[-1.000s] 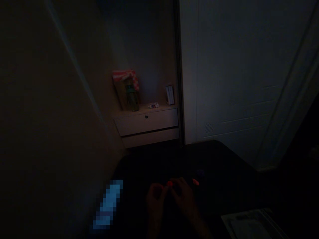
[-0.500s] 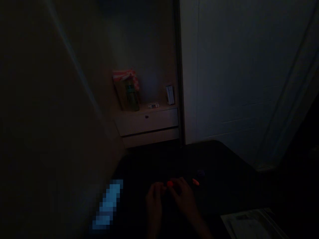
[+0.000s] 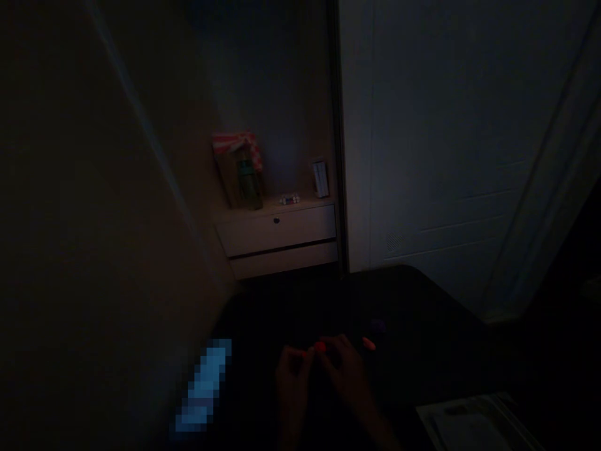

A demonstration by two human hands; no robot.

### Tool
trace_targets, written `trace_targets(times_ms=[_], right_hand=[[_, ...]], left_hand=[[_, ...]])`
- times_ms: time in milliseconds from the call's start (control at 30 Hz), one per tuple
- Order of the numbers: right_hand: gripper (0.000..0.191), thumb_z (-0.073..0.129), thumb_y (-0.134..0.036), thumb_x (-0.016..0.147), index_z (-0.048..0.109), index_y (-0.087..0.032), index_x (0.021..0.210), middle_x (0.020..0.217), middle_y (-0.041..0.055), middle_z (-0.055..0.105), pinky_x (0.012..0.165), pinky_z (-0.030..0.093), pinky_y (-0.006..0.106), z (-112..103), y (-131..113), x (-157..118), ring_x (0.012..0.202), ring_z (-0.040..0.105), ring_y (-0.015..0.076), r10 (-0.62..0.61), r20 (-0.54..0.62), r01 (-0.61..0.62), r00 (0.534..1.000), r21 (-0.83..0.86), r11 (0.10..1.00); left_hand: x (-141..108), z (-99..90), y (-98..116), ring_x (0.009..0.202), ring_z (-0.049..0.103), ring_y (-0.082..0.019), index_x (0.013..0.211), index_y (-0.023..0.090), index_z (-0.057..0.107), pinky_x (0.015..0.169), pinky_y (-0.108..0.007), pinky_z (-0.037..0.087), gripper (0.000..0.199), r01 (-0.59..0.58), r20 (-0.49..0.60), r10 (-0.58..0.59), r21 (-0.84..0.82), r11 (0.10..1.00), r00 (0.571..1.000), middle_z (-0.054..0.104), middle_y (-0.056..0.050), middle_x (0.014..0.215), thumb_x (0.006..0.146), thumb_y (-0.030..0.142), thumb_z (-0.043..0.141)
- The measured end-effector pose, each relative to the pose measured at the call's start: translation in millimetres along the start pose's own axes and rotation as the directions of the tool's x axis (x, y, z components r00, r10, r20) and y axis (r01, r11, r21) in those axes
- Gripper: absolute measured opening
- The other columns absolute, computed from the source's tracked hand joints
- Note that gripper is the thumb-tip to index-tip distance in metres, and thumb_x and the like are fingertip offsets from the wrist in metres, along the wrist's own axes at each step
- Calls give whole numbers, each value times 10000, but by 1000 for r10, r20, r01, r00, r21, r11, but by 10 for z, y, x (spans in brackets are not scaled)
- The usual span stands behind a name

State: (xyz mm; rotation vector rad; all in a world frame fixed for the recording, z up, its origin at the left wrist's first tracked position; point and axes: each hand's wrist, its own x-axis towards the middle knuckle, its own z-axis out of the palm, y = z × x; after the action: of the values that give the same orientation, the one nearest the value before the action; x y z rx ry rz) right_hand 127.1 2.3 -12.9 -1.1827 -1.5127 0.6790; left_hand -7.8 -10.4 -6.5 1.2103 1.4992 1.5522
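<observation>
The light is very dim. My right hand (image 3: pixel 346 366) is closed, its thumb and fingers pinching a small, bright red lump (image 3: pixel 320 346). Close beside it, my left hand (image 3: pixel 292 369) is pinched too, with a bit of red showing at its fingertips; whether this belongs to the same lump I cannot tell. Both hands are over the dark table (image 3: pixel 422 351). To the right of my right hand lies a small orange-pink piece (image 3: pixel 369 343), and just behind that is a dark purple lump (image 3: pixel 378 326).
Papers or a booklet (image 3: pixel 469 426) lie at the table's front right. A pixelated bright blue patch (image 3: pixel 204 385) is at left. Beyond the table stand drawers (image 3: pixel 282 233), with a green bottle (image 3: pixel 250 185), a red-patterned bag (image 3: pixel 232 143) and small books (image 3: pixel 320 179) above. A pale door (image 3: pixel 446 138) is at right.
My left thumb and fingers have shifted slightly, with the thumb moving right, closer to the red lump. My right hand stays nearly still, holding the lump.
</observation>
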Motion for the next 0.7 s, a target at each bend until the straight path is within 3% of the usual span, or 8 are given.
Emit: trace_targets(times_ms=[200,367,533,700], right_hand=[[237,594,-359,952,745,-214,1063,1000,76,706,783,541,301,3,2,-2,890,705,217,22,8,-22,1000,-17,1000],[237,586,-371,963,745,-227,1063,1000,67,711,782,543,297,-1,0,-7,894,707,215,15,16,-15,1000,-6,1000],[238,605,-377,950,749,-229,1068,1009,69,710,799,545,303,11,13,-1,902,708,219,16,3,-16,1000,-25,1000],[234,589,-376,962,747,-228,1051,995,68,713,792,545,302,5,-1,-3,883,708,213,8,9,-8,1000,-22,1000]], left_hand=[[-15,-16,15,674,630,-191,707,189,643,672,-303,486,591,-13,20,11,74,997,1000,675,-38,685,783,773,588],[-10,-23,-14,781,680,-230,897,179,716,762,-340,523,627,0,36,0,19,1000,999,738,-79,810,813,775,541],[8,-38,-91,909,711,-260,1029,173,720,843,-378,549,632,37,5,-37,-70,997,999,764,-121,982,806,748,581],[37,-44,-94,922,710,-261,937,189,743,860,-376,552,555,-9,12,10,-38,999,1000,765,-111,988,720,700,713]])
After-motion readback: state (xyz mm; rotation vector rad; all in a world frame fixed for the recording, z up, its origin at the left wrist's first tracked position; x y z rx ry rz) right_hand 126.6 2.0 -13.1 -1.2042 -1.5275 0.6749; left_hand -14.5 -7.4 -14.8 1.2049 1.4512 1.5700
